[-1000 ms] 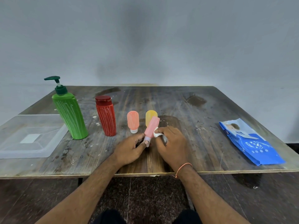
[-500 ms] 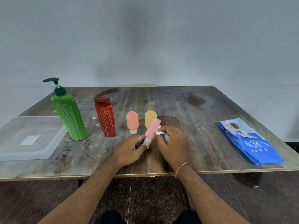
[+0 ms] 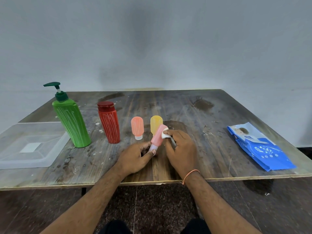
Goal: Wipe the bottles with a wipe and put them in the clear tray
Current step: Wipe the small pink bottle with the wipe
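The left hand [image 3: 135, 157] pinches the cap end of the pink bottle [image 3: 158, 136], tilted toward one o'clock above the table [image 3: 202, 157]. The right hand [image 3: 181, 149] presses a mostly hidden white wipe [image 3: 164, 135] against its upper end, seemingly pinched. The yellow bottle [image 3: 156, 123] stands half-covered behind; the clear tray [image 3: 30, 159], at nine o'clock, is cut off.

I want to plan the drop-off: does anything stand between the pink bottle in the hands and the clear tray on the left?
Yes. The red bottle and the green pump bottle stand upright between the pink bottle and the clear tray. The left hand would likely carry it over or around them.
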{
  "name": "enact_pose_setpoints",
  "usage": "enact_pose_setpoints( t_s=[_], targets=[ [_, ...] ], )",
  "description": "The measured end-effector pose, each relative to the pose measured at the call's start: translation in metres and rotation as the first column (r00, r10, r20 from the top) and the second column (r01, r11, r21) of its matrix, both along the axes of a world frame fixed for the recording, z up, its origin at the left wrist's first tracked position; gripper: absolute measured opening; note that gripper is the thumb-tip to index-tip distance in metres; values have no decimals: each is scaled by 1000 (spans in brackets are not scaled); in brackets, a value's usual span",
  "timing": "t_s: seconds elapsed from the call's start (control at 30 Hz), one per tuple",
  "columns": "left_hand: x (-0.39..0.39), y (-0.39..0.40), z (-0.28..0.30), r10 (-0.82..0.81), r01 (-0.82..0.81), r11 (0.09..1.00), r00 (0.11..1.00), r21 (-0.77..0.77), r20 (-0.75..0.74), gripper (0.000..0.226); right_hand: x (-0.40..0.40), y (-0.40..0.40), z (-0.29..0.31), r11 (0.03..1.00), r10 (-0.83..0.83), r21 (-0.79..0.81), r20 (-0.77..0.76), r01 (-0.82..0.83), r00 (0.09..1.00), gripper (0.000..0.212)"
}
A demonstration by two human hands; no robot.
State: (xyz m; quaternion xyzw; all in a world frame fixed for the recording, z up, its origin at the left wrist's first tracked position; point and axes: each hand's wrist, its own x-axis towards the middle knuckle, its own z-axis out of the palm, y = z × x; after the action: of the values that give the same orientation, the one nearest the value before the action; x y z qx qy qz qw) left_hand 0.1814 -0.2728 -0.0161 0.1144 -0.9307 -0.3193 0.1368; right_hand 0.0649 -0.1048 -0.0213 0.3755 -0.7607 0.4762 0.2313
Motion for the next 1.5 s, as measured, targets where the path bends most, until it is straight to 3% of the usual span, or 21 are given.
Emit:
enact_pose_setpoints(
  t_s=[0.17,0.3,0.7,0.87,1.03,1.27,1.5],
  targets=[
    [-1,0,-1,2,-2,1000,1000,-9,1,45,1,0,-1,998,-10,67,-15,11,1000,13],
    [-1,-2,-4,10,-10,1000,1000,-24,-8,41,-2,0,-1,1000,-27,-9,31,27,999,14],
    [-2,-2,-4,0,0,999,1000,-33,-24,46,-2,0,-2,999,-14,-47,15,14,1000,20],
    [-1,-2,-4,6,-7,999,1000,-44,-21,50,-2,0,-2,1000,-25,6,7,25,1000,9],
    [-1,-2,-5,16,-17,999,999,-48,-28,46,-2,1,-2,999,-16,-38,19,17,1000,19],
    [-1,1,-3,29,-32,998,999,-59,-44,53,-3,0,-2,998,-69,6,43,69,997,7],
    [0,2,-2,50,-53,997,997,-64,-57,35,-2,1,-1,999,-32,32,13,31,999,12]
  ],
)
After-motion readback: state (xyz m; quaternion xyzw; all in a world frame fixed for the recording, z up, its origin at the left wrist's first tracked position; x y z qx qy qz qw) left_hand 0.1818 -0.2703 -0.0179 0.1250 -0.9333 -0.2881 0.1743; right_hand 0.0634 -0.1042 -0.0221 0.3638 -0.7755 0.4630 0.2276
